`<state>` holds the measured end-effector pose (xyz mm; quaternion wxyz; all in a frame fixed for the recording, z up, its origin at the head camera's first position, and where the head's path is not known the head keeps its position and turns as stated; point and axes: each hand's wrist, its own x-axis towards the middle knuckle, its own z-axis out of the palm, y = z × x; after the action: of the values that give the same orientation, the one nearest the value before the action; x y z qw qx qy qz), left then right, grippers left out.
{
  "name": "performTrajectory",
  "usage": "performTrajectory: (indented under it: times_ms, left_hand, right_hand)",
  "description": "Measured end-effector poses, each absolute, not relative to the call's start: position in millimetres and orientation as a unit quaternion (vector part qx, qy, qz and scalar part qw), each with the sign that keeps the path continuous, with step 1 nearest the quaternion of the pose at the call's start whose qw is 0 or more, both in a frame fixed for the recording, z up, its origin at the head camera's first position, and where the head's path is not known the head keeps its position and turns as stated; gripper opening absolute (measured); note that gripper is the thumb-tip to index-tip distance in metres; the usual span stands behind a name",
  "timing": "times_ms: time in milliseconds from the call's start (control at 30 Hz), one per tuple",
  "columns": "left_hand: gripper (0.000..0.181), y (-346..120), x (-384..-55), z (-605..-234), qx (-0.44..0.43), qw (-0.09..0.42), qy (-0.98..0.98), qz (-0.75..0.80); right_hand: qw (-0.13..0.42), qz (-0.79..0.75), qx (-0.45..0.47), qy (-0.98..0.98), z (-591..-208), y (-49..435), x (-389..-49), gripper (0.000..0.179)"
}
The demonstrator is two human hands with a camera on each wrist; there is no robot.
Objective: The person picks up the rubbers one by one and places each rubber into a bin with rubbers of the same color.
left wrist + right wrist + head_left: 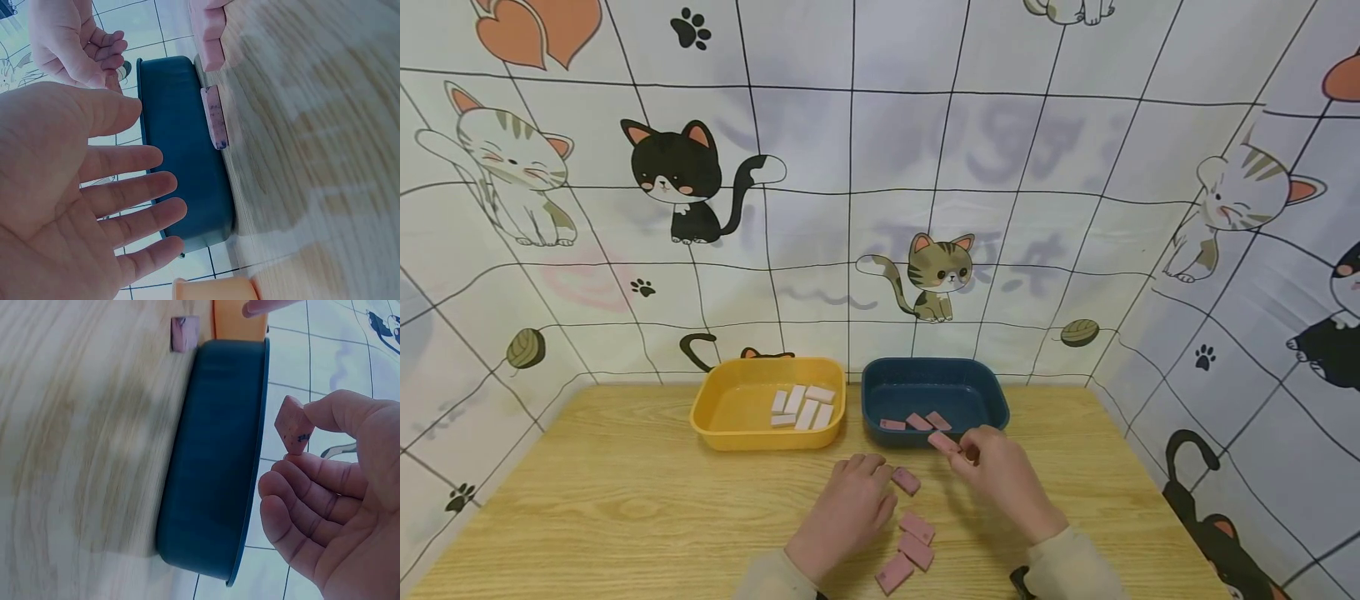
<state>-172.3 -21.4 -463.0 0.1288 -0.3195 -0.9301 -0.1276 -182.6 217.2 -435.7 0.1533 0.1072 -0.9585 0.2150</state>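
Note:
My right hand pinches a small pink rectangular block between thumb and index finger. It holds the block at the near rim of the dark blue bin. Dark marks show on the block's face in the right wrist view. My left hand hovers over the table with spread, straight fingers and nothing in them, as the left wrist view shows. Just right of its fingertips lies another pink block. Three more pink blocks lie in a row nearer to me. Inside the blue bin are three pink blocks.
A yellow bin stands left of the blue one and holds several white blocks. Both bins sit at the back of the wooden table, against a cloth printed with cats. The cloth also rises along both sides.

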Motion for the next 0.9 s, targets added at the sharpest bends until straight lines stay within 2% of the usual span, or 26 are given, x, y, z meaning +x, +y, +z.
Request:
performTrajectory:
  times_ms: [267, 467, 633, 900]
  left_hand:
    - [0.024, -17, -173, -460, -0.321, 0.113, -0.932, -0.129]
    - [0.015, -14, -173, -459, -0.331, 0.135, -0.924, -0.136]
    - [0.007, -12, -173, -457, -0.335, 0.135, -0.919, -0.157]
    - [0.006, -8, -173, -456, -0.345, 0.144, -0.912, -0.169]
  right_hand:
    - [0.15, 0.212, 0.089, -0.961, -432, 228, -191, 0.016]
    - [0.136, 0.203, 0.077, -0.967, -427, 233, -197, 0.017]
    - [0.137, 0.199, 0.082, -0.967, -422, 237, -203, 0.018]
    - [0.116, 0.194, 0.076, -0.971, -416, 240, -214, 0.021]
